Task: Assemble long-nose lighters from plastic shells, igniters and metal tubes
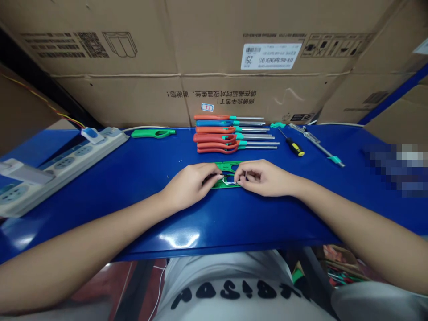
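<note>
A green lighter handle shell [228, 166] lies on the blue table, partly covered by my fingers. Above it, a thin white wire [230, 183] runs between my two hands. My left hand [192, 185] pinches the wire's left end between thumb and forefinger. At the other end, my right hand [265, 179] has its fingertips closed on the same wire. A small dark part shows between the hands, too small to make out. Just beyond lies a stack of red, orange and blue stick lighters [216, 139] with metal tubes.
Another green handle shell [152, 133] lies at the back left. A white power strip [63, 167] runs along the left side. To the right are a yellow-black screwdriver [295, 146] and a metal lighter tube assembly [317, 142]. Cardboard [133, 98] walls the back.
</note>
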A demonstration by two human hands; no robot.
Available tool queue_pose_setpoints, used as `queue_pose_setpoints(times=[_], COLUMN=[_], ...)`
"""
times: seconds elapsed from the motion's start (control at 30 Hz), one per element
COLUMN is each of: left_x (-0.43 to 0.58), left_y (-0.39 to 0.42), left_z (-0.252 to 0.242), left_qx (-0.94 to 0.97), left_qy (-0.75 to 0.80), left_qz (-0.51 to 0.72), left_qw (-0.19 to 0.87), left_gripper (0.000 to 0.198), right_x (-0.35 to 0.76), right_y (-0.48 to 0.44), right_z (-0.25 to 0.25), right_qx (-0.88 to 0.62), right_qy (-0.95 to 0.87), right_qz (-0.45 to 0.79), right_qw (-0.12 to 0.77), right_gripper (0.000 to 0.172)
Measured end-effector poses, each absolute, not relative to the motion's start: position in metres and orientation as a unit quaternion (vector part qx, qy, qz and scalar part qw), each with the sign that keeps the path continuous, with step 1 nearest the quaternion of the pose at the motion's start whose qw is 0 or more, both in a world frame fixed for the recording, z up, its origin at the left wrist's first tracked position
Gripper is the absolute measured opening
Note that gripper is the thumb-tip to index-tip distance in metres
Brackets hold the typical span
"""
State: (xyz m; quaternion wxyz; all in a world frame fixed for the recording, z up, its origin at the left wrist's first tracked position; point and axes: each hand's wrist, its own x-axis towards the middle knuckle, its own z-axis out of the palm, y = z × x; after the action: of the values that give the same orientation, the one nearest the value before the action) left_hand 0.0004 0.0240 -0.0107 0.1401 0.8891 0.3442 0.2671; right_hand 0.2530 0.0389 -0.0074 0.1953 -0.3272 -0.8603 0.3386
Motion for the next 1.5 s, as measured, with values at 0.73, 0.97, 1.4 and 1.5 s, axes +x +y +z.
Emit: queue_pose_setpoints(times=[0.73,0.97,1.4,1.5], left_x=[-0.001,0.0,0.0,0.003], left_y=[0.027,0.027,0.021,0.014], left_z=[-0.015,-0.015,-0.01,-0.002], left_qx=[0.906,0.907,0.929,0.932], left_qy=[0.303,0.303,0.328,0.336], left_qz=[0.27,0.274,0.171,0.124], left_qw=[0.121,0.106,0.009,-0.051], left_gripper=[0.013,0.015,0.025,0.027], right_x=[0.256,0.253,0.252,0.251], right_y=[0.042,0.041,0.04,0.04], right_z=[-0.008,-0.009,-0.011,-0.011], right_qx=[-0.316,-0.333,-0.344,-0.344], right_qy=[-0.869,-0.864,-0.851,-0.85], right_qz=[0.323,0.31,0.332,0.334], right_qw=[0.202,0.217,0.219,0.22], right_gripper=[0.008,0.009,0.011,0.01])
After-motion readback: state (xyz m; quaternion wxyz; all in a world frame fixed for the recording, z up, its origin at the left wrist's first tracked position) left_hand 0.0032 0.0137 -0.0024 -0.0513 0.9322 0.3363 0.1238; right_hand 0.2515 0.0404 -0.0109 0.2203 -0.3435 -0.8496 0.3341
